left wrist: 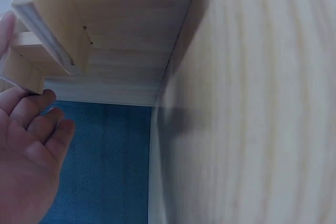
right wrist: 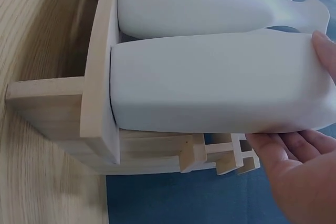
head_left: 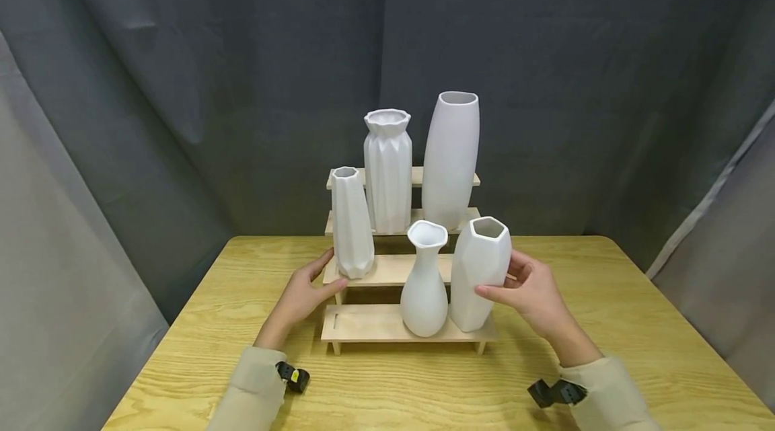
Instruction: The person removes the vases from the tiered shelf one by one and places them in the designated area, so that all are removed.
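Carefully, my right hand (head_left: 533, 293) wraps thumb and fingers around the faceted white vase (head_left: 480, 273), likely smooth, brittle ceramic best held mid-body, while my left hand (head_left: 303, 296) rests loose-fingered against the wooden stepped stand (head_left: 363, 327).

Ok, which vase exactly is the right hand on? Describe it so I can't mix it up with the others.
On the wooden table stands a stepped wooden riser with five white vases. On its lowest, front step, at the right end, is the faceted vase that the right hand holds. It has flat angular sides and a wide hexagonal mouth, unlike the curvy narrow-necked vase just to its left.
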`<state>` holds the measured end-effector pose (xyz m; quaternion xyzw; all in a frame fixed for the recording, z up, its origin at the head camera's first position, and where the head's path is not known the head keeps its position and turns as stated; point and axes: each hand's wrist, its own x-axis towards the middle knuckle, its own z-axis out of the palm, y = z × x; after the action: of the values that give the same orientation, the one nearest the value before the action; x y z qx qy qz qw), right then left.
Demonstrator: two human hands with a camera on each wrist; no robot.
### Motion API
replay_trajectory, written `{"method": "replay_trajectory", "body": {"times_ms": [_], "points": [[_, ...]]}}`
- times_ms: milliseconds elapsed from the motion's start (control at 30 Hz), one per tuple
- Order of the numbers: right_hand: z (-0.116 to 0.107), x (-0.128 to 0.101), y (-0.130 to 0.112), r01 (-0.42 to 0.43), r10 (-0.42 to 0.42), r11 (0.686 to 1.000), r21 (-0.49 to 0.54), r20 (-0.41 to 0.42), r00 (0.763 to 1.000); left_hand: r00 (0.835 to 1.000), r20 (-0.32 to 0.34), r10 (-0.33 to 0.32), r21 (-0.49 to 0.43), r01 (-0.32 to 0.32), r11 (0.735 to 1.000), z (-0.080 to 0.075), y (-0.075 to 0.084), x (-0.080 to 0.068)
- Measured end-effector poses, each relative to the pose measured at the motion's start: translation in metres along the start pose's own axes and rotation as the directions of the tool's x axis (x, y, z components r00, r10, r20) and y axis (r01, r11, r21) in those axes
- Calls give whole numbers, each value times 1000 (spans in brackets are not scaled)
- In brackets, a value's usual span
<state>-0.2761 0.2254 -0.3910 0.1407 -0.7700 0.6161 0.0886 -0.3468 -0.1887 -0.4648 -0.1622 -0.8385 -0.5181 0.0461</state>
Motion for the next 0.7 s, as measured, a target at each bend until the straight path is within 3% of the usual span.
{"method": "replay_trajectory", "body": {"times_ms": [700], "points": [[-27,-14,-3,43,-43,999,-1,-49,998,1000,-1,-11,37,11,999,0,0,0]]}}
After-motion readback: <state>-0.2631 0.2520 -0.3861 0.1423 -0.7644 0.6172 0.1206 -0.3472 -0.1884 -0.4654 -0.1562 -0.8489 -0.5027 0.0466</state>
